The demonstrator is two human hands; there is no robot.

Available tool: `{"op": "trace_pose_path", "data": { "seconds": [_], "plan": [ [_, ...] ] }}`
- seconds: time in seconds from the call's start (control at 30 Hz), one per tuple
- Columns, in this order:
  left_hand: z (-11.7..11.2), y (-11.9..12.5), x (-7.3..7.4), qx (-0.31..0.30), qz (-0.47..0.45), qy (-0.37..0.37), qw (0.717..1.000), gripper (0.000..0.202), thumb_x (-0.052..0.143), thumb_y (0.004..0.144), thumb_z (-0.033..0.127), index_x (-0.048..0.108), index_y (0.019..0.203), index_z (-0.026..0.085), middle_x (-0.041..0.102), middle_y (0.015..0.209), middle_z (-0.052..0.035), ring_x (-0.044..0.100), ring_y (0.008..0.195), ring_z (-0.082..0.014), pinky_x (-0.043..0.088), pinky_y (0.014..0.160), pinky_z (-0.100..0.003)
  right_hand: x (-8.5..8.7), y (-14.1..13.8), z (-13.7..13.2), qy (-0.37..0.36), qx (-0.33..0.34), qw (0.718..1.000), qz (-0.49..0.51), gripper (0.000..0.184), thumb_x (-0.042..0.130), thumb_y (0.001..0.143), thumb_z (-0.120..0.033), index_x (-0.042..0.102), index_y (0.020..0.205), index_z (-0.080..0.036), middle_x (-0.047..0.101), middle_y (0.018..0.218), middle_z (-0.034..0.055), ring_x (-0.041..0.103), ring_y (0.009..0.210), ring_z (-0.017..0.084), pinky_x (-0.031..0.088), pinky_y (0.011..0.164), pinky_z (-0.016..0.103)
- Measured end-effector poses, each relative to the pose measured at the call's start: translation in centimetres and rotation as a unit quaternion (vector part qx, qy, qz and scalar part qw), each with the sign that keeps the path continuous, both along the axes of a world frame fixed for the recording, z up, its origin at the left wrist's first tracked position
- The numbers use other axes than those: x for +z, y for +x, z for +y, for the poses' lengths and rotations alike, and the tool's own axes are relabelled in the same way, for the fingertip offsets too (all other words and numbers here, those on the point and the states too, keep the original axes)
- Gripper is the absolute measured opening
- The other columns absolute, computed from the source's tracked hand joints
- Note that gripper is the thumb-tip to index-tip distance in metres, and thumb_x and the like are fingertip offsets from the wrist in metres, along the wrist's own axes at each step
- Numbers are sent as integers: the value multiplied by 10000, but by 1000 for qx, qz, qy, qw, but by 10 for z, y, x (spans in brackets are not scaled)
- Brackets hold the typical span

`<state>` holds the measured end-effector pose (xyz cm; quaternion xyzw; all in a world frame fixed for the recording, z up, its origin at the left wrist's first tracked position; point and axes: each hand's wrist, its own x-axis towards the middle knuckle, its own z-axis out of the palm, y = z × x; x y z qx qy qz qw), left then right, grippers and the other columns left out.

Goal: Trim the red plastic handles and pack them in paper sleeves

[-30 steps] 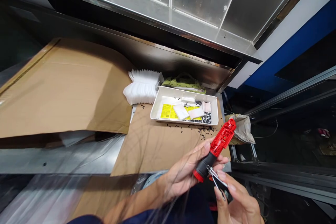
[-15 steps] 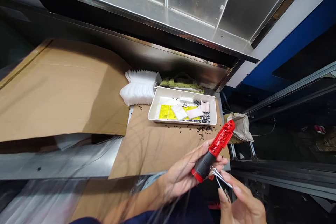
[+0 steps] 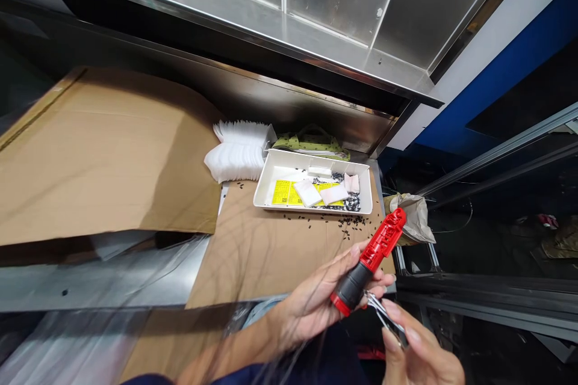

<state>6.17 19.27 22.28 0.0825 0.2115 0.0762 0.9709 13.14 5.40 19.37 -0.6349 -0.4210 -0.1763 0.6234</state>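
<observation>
Across the palm of my left hand [image 3: 316, 298] lies a red plastic handle half with a black grip [image 3: 354, 287]. My fingers wrap it from below, and its ribbed inner side faces up, pointing to the upper right. My right hand [image 3: 422, 343] pinches a pair of metal tweezers [image 3: 383, 313] between thumb and fingers. The tweezer tips are close beside the black grip, near my left fingertips. Whether they hold anything is too small to tell.
A white tray [image 3: 266, 195] holds small black pieces, pale pads and a yellow label. More black pieces lie on the cardboard sheet [image 3: 253, 252]. Stacked white foam sheets [image 3: 237, 159] and a green patterned bag [image 3: 311, 143] stand behind. A large cardboard box [image 3: 103, 156] is left, a paper bag [image 3: 413, 216] right.
My right hand and the tweezers have shifted slightly right and down, with the tips a little farther from the handle half. My left hand is nearly still.
</observation>
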Motion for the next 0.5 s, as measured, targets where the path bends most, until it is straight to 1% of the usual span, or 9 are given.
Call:
{"op": "trace_pose_path", "data": {
  "seconds": [0.07, 0.1, 0.17, 0.23, 0.3, 0.33, 0.43, 0.5],
  "plan": [
    [2, 1, 1, -8, 9, -20, 1000, 371, 697, 956, 329, 619, 1249, 116, 788, 941, -135, 782, 841, -192, 587, 777, -237, 0, 4, -5, -6, -7, 1000, 25, 131, 722, 940, -250, 628, 1024, -213, 784, 850, 32, 790, 735, 208, 680, 628, 276],
    [3, 2, 1, -13, 11, -28, 999, 329, 671, 972, 326, 631, 1208, 100, 786, 929, -140, 779, 800, -181, 585, 734, -218, 1, 6, -7, -27, 12, 999, 24, 153, 733, 929, -240, 630, 1040, -212, 788, 875, 37, 794, 765, 217, 683, 648, 287],
    [4, 3, 2, -19, 7, -36, 999, 281, 610, 1006, 334, 660, 1096, 73, 780, 884, -147, 764, 723, -159, 578, 676, -193, 3, 12, -10, -63, 62, 996, -5, 235, 753, 890, -171, 634, 1090, -207, 799, 927, 51, 799, 812, 236, 689, 691, 310],
    [4, 4, 2, -6, 2, -35, 999, 278, 552, 1034, 327, 670, 1039, 76, 779, 855, -144, 766, 736, -160, 586, 691, -197, 4, 16, -9, -73, 94, 992, -34, 347, 753, 850, -89, 627, 1155, -197, 802, 980, 62, 800, 840, 238, 690, 723, 312],
    [3, 4, 1, 9, -6, -34, 999, 276, 496, 1056, 315, 663, 1076, 97, 784, 855, -141, 779, 808, -179, 601, 732, -223, 4, 16, -6, -69, 98, 992, -36, 413, 744, 827, -40, 618, 1192, -190, 801, 1020, 65, 798, 867, 232, 689, 748, 308],
    [2, 4, 0, 14, -8, -35, 999, 279, 475, 1063, 314, 655, 1108, 106, 787, 860, -141, 782, 835, -187, 604, 738, -234, 3, 14, -4, -66, 93, 993, -34, 414, 740, 825, -33, 619, 1189, -188, 800, 1024, 65, 798, 873, 231, 689, 752, 309],
    [0, 5, -2, 16, -10, -32, 999, 283, 474, 1063, 311, 630, 1182, 108, 787, 854, -134, 785, 867, -201, 606, 733, -248, 1, 9, 2, -62, 72, 995, -27, 356, 749, 832, -53, 635, 1141, -188, 804, 1004, 70, 798, 856, 234, 690, 725, 312],
    [0, 6, -4, 18, -10, -28, 999, 286, 485, 1060, 301, 619, 1220, 106, 787, 856, -128, 784, 902, -205, 607, 772, -259, -1, 6, 4, -56, 59, 996, -21, 333, 756, 835, -59, 643, 1121, -188, 806, 994, 70, 798, 849, 232, 688, 722, 309]
  ]
}}
